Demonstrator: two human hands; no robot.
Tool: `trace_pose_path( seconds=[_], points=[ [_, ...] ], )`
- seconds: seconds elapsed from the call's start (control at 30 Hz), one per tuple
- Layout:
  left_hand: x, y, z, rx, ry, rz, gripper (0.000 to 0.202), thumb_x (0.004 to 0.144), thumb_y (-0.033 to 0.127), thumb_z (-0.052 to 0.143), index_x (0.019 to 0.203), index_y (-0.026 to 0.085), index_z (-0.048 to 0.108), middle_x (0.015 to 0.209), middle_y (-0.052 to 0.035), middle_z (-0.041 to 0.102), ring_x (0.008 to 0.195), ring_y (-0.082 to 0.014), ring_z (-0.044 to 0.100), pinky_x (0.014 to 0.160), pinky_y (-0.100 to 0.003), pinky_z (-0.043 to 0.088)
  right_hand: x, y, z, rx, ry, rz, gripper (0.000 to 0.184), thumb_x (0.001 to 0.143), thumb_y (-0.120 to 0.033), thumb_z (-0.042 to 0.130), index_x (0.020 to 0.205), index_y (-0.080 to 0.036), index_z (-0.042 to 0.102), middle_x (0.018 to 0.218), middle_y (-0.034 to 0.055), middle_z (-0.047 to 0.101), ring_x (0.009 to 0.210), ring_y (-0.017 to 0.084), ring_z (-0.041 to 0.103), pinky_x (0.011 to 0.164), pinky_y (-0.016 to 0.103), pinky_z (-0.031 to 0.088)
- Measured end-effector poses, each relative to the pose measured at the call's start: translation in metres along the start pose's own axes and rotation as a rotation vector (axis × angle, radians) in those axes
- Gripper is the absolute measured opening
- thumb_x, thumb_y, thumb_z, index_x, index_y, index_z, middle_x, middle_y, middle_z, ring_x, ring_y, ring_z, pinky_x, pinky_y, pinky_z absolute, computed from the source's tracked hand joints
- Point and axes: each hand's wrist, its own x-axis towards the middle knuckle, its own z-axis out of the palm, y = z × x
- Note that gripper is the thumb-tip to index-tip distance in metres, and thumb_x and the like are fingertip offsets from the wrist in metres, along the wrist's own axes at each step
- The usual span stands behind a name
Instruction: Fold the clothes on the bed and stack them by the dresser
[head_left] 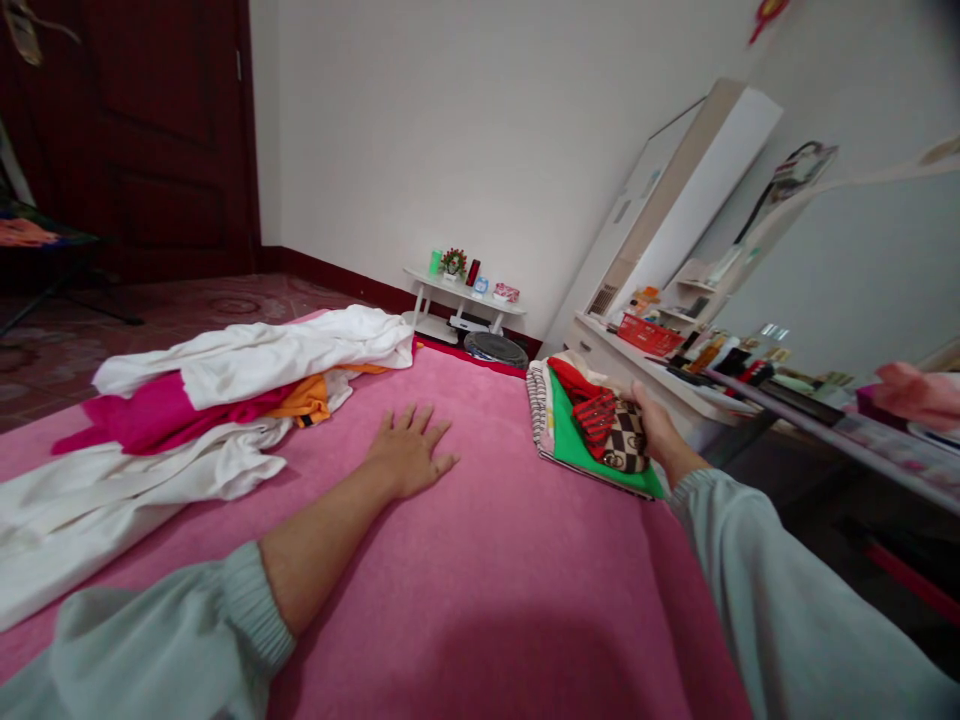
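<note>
My left hand (409,455) lies flat, palm down, on the pink bed sheet (480,560), its fingers spread and nothing held. To the right, at the sheet's edge, stands a stack of folded clothes (566,425) with striped, green and white layers. On top of it sit a red garment (592,400) and a brown-and-cream checkered cloth (628,440). My right hand (656,425) grips the right side of the checkered cloth; some of its fingers are hidden behind it. Left of my left hand lie loose white garments (300,350), a magenta garment (150,410) and an orange one (304,400).
A low white shelf (457,290) with small items stands beyond the bed's far end, near a round dark object (495,348). Along the right runs a white dressing table (675,375) with a red basket (649,335), bottles and a mirror. A dark red door (150,130) is at far left.
</note>
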Motion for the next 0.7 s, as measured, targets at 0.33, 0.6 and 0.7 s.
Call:
trace_pose_path(
  seconds=[0.33, 0.6, 0.7],
  points=[
    [0.0, 0.0, 0.001, -0.029, 0.012, 0.002, 0.069, 0.086, 0.067, 0.03, 0.142, 0.029, 0.042, 0.154, -0.0109, 0.028, 0.141, -0.0381, 0.02, 0.109, -0.062, 0.012, -0.064, -0.031, 0.012, -0.497, 0.208, -0.302, 0.05, 0.092, -0.049, 0.038, 0.124, -0.018, 0.06, 0.133, 0.0143, 0.054, 0.123, 0.031, 0.047, 0.103, 0.049, 0.033],
    [-0.001, 0.0, -0.001, -0.018, 0.019, 0.007, 0.068, 0.087, 0.066, 0.031, 0.142, 0.028, 0.042, 0.154, -0.0116, 0.028, 0.141, -0.0385, 0.022, 0.109, -0.061, 0.012, -0.083, -0.039, 0.034, -0.511, -0.131, -0.542, 0.061, 0.088, -0.042, 0.05, 0.143, -0.018, 0.038, 0.14, 0.0133, 0.048, 0.128, 0.028, 0.044, 0.104, 0.044, 0.036],
    [-0.002, 0.001, -0.002, -0.027, 0.012, 0.008, 0.068, 0.087, 0.066, 0.032, 0.142, 0.028, 0.042, 0.154, -0.0116, 0.028, 0.14, -0.0386, 0.022, 0.109, -0.062, 0.012, -0.081, -0.048, 0.026, -0.561, -0.033, -0.662, 0.061, 0.086, -0.033, 0.053, 0.143, -0.017, 0.036, 0.143, 0.0147, 0.043, 0.129, 0.03, 0.04, 0.103, 0.045, 0.035]
  ],
)
